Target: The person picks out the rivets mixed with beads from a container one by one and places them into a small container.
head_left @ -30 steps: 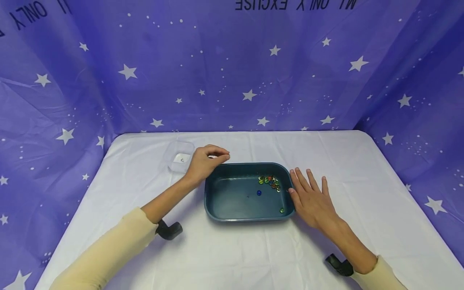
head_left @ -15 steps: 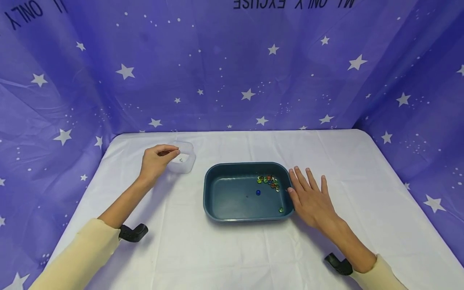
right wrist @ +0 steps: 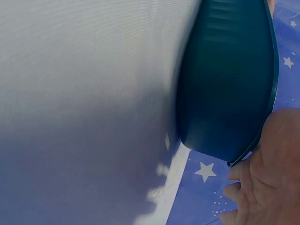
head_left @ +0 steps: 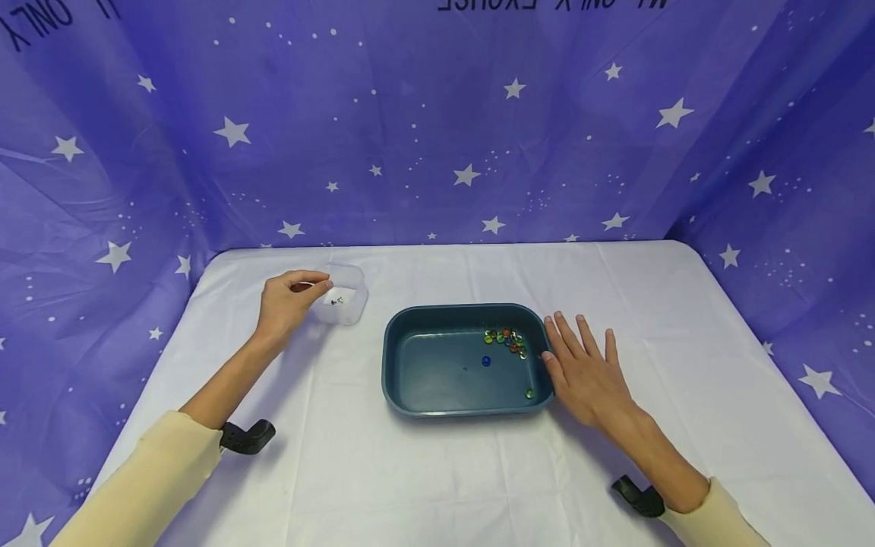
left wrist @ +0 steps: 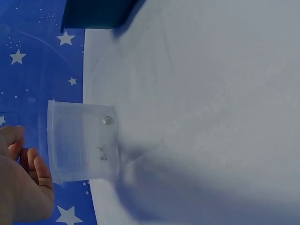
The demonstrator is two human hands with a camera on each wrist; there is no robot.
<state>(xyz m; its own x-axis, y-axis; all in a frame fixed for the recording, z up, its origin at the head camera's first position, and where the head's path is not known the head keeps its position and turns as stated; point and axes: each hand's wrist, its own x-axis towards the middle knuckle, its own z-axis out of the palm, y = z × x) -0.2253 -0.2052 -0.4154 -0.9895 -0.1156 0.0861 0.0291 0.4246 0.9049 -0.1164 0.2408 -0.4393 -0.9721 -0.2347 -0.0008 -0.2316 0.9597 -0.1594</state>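
Cream sleeves at the near side of the white-covered table, each with a black wrist device at the cuff. Toward the table's right edge, the right hand, fingers straight and spread, thumb against the right rim of the tray, just as a second ago. Mid-table, the tray itself: dark teal, oblong, round-cornered. Inside, unchanged since then: a green marble in the near right corner, a glossy deep-blue marble alone, then a glassy cluster of marbles toward the far right corner, green, red, amber and blue. Nearer the table's left edge, the left hand, gone from above the tray's far left corner to the left side of a tub. Thumb and index tips close together; cannot tell about contact between them, nor about anything pinched there. Near the table's far left corner, the tub: upright, see-through, squarish, open-topped. On its floor, two small dark glints instead of one half a second ago; in the left wrist view, a clear round bead low inside. Beyond the far edge, a purple curtain with white stars.
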